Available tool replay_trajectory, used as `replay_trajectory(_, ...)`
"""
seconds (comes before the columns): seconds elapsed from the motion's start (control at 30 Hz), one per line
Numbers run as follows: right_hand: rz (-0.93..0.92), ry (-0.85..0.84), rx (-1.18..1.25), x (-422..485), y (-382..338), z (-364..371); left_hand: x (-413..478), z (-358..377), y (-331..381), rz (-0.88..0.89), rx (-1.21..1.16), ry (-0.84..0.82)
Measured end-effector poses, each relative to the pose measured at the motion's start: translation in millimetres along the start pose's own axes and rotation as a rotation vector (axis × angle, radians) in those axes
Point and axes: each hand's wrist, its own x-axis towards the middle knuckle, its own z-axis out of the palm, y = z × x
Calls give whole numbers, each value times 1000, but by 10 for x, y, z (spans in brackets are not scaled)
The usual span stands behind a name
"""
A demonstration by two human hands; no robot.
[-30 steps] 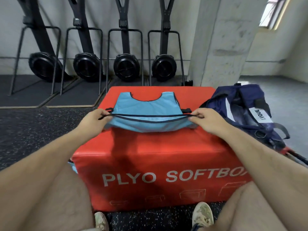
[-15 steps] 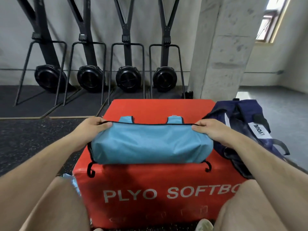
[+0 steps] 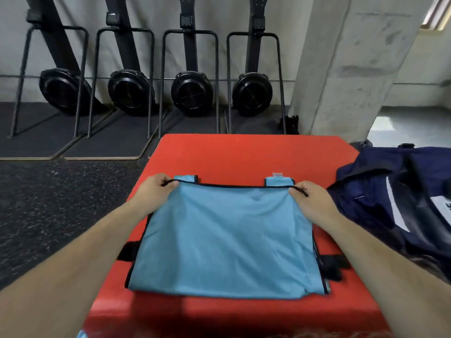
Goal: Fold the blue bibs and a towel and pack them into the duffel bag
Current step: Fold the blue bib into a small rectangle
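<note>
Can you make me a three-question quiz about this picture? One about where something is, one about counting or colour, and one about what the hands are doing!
1. Where is the dark blue duffel bag?
A. On top of the bib
B. To the right of the red box
C. Behind the grey pillar

2. How many black round machines stand along the wall?
A. Two
B. Four
C. Six

3. What are the hands doing?
A. Both pinch the far corners of the blue bib
B. Both rest on the floor
C. One zips the bag

Answers:
1 B: the bag sits past the right edge of the red box.
2 B: four round wheels stand in a row.
3 A: the left hand and right hand each grip a far corner of the blue bib, which lies folded on the box.
</note>
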Motion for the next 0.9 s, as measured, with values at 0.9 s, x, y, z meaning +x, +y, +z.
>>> replay_trajectory(0.9, 134, 97, -355, 897, 198, 726, 997, 669, -407, 109, 213, 100)
